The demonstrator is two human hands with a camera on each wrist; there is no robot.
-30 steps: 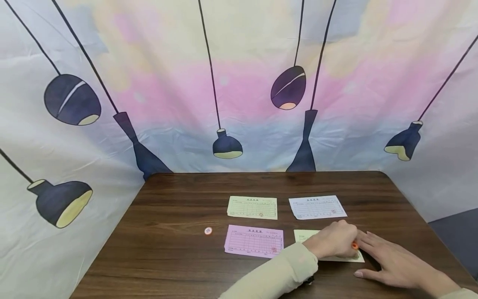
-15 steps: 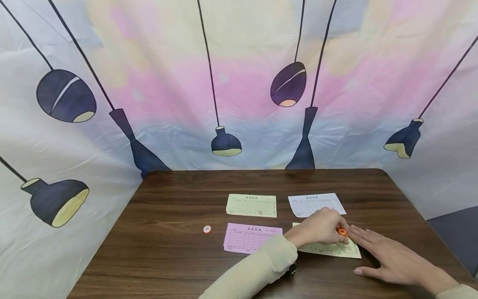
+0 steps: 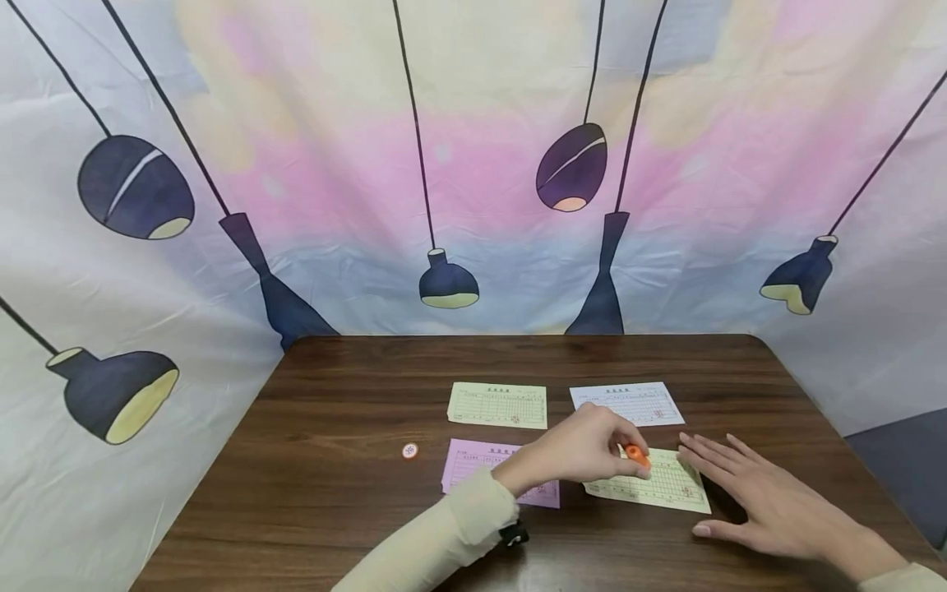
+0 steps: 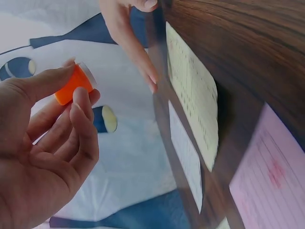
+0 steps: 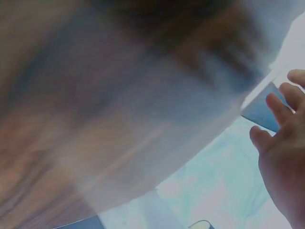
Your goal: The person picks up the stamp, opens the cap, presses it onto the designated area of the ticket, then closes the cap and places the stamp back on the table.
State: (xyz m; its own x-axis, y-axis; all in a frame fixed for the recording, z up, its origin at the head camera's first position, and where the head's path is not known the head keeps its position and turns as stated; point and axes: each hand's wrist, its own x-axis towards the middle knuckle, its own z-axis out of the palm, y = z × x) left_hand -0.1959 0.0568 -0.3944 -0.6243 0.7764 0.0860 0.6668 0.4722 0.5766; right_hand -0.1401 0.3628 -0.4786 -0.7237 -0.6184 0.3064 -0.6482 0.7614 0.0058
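Observation:
My left hand (image 3: 588, 444) pinches a small orange stamp (image 3: 637, 457) between thumb and fingers, over the left part of the near pale-yellow slip (image 3: 658, 485). In the left wrist view the stamp (image 4: 75, 85) is a short orange cylinder with a whitish end, held off the paper. A red mark (image 3: 688, 492) shows at that slip's lower right corner. My right hand (image 3: 769, 497) lies with fingers extended, fingertips at the slip's right edge. Under my left forearm, a pink slip (image 3: 466, 460) is partly covered. The right wrist view is blurred; the right hand (image 5: 286, 138) shows at its edge.
Farther back lie another pale-yellow slip (image 3: 497, 404) and a white slip (image 3: 629, 401), both with red marks. A small round orange-rimmed disc (image 3: 410, 450) sits left of the slips. The brown wooden table (image 3: 333, 411) ends at a patterned curtain (image 3: 333, 164).
My left hand has lifted from the near yellow slip's lower right corner and moved left with the stamp, uncovering the red mark. My right hand has barely shifted, its fingers spreading slightly.

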